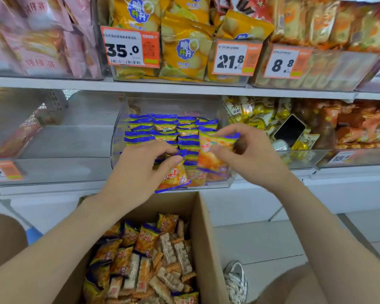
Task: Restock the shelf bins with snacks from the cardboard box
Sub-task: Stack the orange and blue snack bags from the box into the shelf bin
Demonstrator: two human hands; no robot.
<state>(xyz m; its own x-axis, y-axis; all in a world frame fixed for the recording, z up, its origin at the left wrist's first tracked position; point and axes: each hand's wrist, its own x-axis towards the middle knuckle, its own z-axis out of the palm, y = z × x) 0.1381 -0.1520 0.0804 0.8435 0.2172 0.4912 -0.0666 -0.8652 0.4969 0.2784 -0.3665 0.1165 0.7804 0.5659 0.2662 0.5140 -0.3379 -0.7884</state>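
Bright, even light; edges bent and blurred, centre sharp.

Orange snack packets (214, 154) with blue sealed ends and red lettering, plain brown cardboard box (204, 238), yellow bags (184, 51) with blue cloud-shaped logo on white upper shelf (184, 87), orange-and-white price tags (130, 47) with black numerals, pale pink packets (42, 51) at that shelf's left end

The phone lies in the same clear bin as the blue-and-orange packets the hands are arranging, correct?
No. In the head view the phone lies in the neighbouring bin on the right, among yellow packets, not with the blue-and-orange packets.
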